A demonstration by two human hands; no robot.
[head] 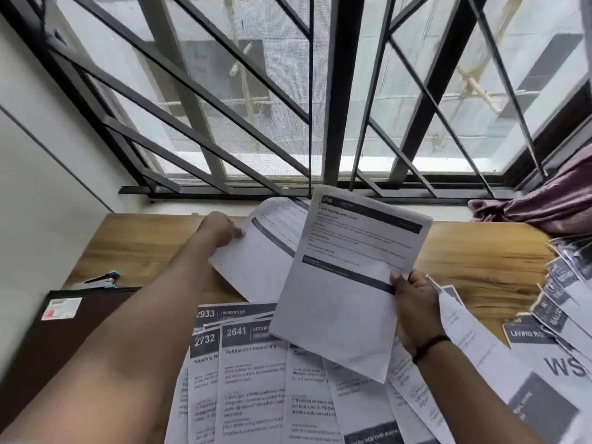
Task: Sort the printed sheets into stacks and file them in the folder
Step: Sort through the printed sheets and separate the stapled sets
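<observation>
The wooden worktop (153, 248) carries a fan of printed sheets (256, 379) spread along its near edge, below both forearms. A second row of overlapping sheets (557, 302) runs along the right side. The right hand (413, 302) pinches a raised sheet (346, 277) at its right edge, thumb on the printed face; the sheet is tilted and overlaps the fan below it. The left hand (221, 230) grips a second sheet (262, 251) at its left edge, held above the worktop and partly hidden behind the first. Each sheet is white with a dark header band and a number; headings such as "LIVING ROOM" are legible, the body text is blurred. A dark folder (64, 331) lies at the left, cut off by the left forearm. A stapler (105, 280) sits just beyond it.
</observation>
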